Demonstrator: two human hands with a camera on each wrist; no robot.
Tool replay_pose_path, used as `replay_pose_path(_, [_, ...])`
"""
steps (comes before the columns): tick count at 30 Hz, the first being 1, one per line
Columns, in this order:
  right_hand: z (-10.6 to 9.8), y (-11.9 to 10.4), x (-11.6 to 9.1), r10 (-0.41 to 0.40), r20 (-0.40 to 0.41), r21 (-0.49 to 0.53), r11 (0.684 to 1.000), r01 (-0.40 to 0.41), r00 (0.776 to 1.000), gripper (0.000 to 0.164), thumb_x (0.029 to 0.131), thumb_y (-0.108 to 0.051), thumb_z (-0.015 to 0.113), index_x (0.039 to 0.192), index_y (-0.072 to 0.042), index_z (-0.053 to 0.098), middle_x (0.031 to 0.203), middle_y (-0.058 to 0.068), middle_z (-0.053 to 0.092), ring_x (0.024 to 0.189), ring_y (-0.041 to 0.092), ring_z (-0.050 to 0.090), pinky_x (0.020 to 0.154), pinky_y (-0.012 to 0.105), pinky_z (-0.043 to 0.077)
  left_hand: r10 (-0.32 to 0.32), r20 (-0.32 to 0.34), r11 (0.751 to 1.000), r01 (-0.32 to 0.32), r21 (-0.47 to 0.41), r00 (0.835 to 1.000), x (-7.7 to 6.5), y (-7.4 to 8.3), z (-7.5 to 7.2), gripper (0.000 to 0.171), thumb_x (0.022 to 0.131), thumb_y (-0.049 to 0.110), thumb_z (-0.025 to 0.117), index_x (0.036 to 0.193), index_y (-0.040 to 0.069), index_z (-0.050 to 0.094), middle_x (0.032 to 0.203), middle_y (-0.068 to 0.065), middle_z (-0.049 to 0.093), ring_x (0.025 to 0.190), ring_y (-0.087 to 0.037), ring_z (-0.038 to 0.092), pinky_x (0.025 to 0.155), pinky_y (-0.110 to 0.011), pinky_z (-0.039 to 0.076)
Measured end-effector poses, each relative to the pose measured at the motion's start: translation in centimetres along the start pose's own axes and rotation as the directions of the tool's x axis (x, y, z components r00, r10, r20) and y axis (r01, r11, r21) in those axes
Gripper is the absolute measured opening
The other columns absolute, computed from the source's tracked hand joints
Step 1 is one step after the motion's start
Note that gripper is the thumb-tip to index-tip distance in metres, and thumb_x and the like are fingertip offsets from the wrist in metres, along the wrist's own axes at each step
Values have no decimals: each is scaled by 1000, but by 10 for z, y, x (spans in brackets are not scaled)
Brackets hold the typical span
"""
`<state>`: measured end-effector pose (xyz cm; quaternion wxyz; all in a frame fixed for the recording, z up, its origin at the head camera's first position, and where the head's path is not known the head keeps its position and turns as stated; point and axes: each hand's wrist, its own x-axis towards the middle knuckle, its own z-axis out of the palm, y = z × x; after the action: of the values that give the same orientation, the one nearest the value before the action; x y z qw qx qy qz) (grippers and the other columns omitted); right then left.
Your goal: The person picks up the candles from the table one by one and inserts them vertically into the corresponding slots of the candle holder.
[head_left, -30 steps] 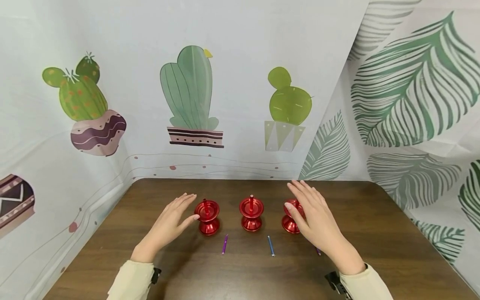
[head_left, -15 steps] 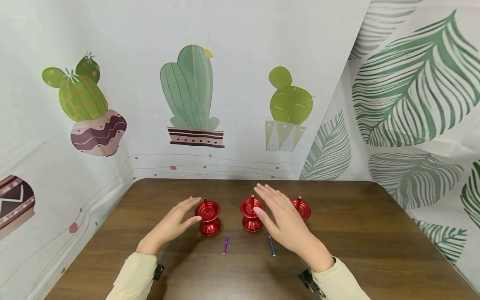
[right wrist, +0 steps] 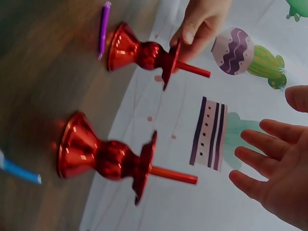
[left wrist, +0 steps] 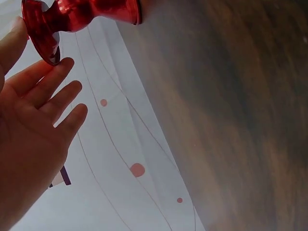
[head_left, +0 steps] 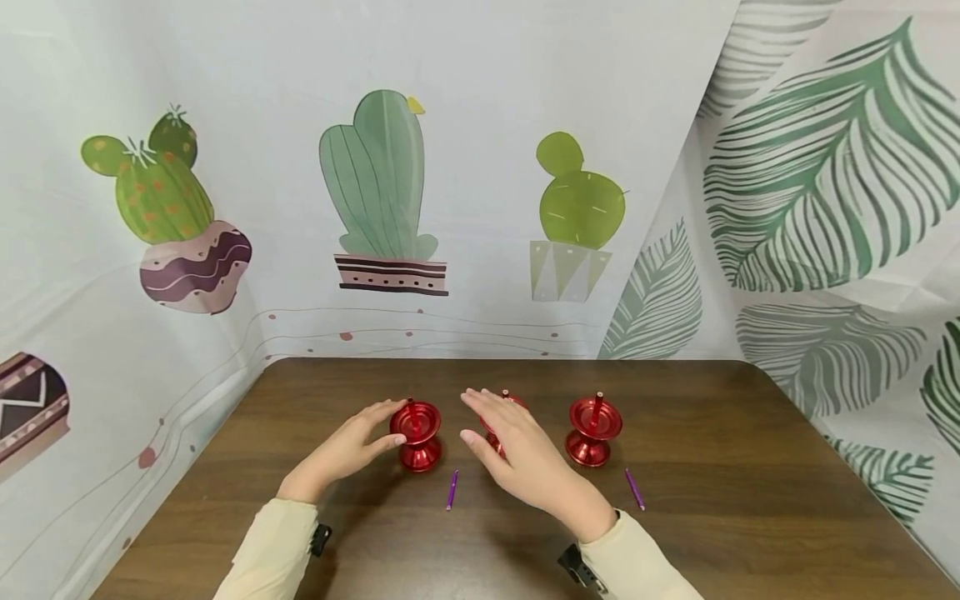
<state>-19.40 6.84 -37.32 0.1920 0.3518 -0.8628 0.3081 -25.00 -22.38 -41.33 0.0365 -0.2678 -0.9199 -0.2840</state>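
Three shiny red candle holders stand upright in a row on the table, each with a thin red stick rising from its dish. My left hand (head_left: 348,450) is at the left candle holder (head_left: 420,454), thumb and fingers on either side of the dish rim; whether they touch is unclear. In the left wrist view these fingers are extended beside the red holder (left wrist: 77,12). My right hand (head_left: 532,462), fingers extended and holding nothing, hovers in front of the middle candle holder (right wrist: 115,159), partly hiding it in the head view. The right candle holder (head_left: 588,450) stands apart.
Thin purple sticks lie on the table (head_left: 720,467): one purple stick (head_left: 452,490) before the left holder, another purple stick (head_left: 634,489) before the right one. A blue stick (right wrist: 19,171) appears in the right wrist view. Cactus-printed cloth (head_left: 480,167) hangs behind.
My right hand has swept left from the right candle holder to the middle one, uncovering the right holder and a purple stick. My left hand has edged slightly right, closer to the left holder.
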Motion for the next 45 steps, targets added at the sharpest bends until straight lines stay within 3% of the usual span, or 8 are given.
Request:
replay_pose_path(9, [21,-5,2,68,107,35,997,-72,992,50,101,-37,47,140,-6,48,143,9,49,136,26,40,109,53,32,-75,23,997,75,-30,997,0,2,-1,60,90,31,67,139,1,48,140,-26,46,131,-44,40,103,-60,34])
replay_pose_path(20, [45,-6,0,191,203,-43,982,-186,960,49,101,-33,50,137,0,49,139,18,51,129,35,47,106,51,37,-57,11,998,57,-27,998,2,1,-1,58,90,31,67,136,0,50,137,-27,48,128,-45,43,102,-59,37])
replay_pose_path(33, [68,-7,1,327,331,-205,941,-271,885,51,96,-34,59,129,4,56,140,23,47,130,40,44,104,57,36,-61,13,998,62,-25,998,2,3,-3,60,88,29,69,136,-1,50,137,-26,49,128,-45,43,102,-59,36])
replay_pose_path(41, [77,-6,5,426,389,-319,894,-314,817,60,90,-40,66,129,5,56,139,23,48,130,40,43,104,55,37,-92,25,995,93,-25,995,2,4,-3,60,88,30,70,137,0,50,139,-28,46,129,-45,42,103,-59,35])
replay_pose_path(45, [79,-9,6,455,387,-384,870,-308,802,61,86,-40,70,126,5,58,136,23,51,128,40,46,102,55,39,-96,29,995,97,-33,995,2,4,-2,61,88,29,70,137,0,50,139,-27,46,130,-44,42,104,-58,35])
